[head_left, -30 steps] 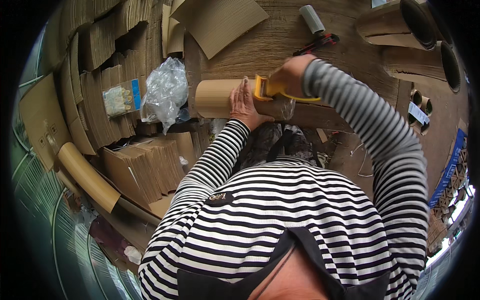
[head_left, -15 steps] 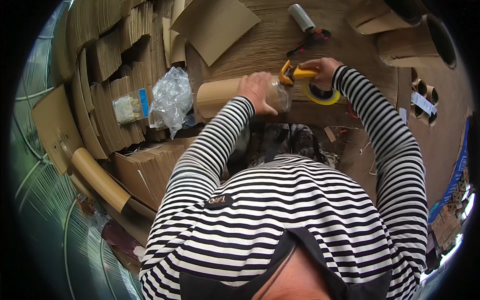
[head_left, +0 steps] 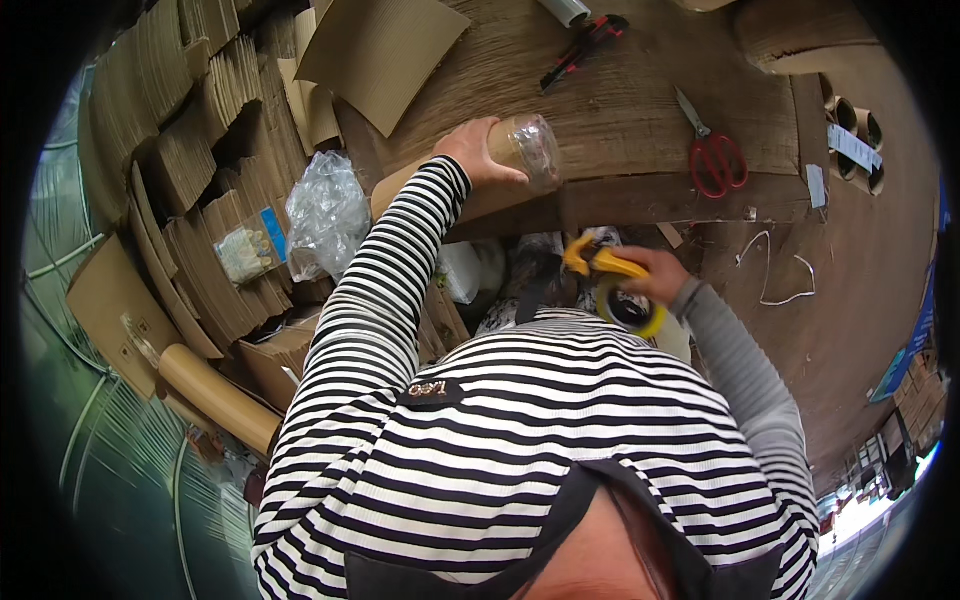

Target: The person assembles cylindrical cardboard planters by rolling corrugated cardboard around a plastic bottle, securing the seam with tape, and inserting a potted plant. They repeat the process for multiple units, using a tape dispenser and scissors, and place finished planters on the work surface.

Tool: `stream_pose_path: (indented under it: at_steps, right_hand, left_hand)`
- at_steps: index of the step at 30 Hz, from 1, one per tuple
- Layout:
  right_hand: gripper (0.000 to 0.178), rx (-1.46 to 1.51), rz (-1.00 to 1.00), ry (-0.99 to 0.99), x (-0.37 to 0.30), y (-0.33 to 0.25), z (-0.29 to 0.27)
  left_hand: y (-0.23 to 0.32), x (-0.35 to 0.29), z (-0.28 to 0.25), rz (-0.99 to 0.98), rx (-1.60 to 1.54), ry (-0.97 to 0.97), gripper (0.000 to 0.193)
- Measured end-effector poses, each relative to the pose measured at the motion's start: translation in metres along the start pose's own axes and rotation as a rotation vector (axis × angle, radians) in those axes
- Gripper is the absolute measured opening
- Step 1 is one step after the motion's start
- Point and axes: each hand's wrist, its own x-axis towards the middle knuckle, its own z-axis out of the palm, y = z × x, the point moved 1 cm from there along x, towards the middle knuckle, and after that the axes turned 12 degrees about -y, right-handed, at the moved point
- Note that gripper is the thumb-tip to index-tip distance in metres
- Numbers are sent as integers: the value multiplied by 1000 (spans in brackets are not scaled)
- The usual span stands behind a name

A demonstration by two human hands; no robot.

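Two tools lay on the brown wooden table (head_left: 640,125): a pair of scissors (head_left: 715,163) with red handles near its right end, blades pointing to the far side, and a black and red box cutter (head_left: 585,50) farther back. Beyond the cutter, a pale roll (head_left: 563,10) was cut off by the upper edge of the view. A flat cardboard sheet (head_left: 385,60) sat on the far side of the left hand (head_left: 478,155), and a crumpled clear plastic bag (head_left: 328,215) crowded the left end of the work. Stacks of cardboard (head_left: 190,160) filled the left side, with a packet of gloves (head_left: 245,250) lying on them. Several short tubes (head_left: 855,135) stood past the table's right end, and a white cord (head_left: 780,290) trailed below.

The cardboard tube (head_left: 508,148) lay at the table's near edge, under the left hand, which was clasped over it with the thumb spread along the near side; the left forearm hid part of it. Clear film or tape covered its right end. The right hand (head_left: 660,278) was clamped on a yellow tape dispenser (head_left: 605,262), nearer the body and to the right of the tube, well apart from the left hand.
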Motion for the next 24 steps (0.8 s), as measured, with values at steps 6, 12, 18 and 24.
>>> stream_pose_path:
  at_steps: [6, 12, 18, 24]
  right_hand:
    - [64, -332, 66, -344, 128, -131, 31]
    - [63, -590, 142, -199, 108, -76, 69]
    - [60, -588, 441, 170, 16, -71, 31]
    - [71, -449, 468, 503, -25, -61, 36]
  left_hand:
    - [-32, 37, -38, 24, -183, -210, 98]
    - [10, 5, -17, 174, 311, 347, 90]
    - [-66, -33, 25, 129, 360, 482, 99]
    - [-259, -102, 41, 23, -183, 476, 53]
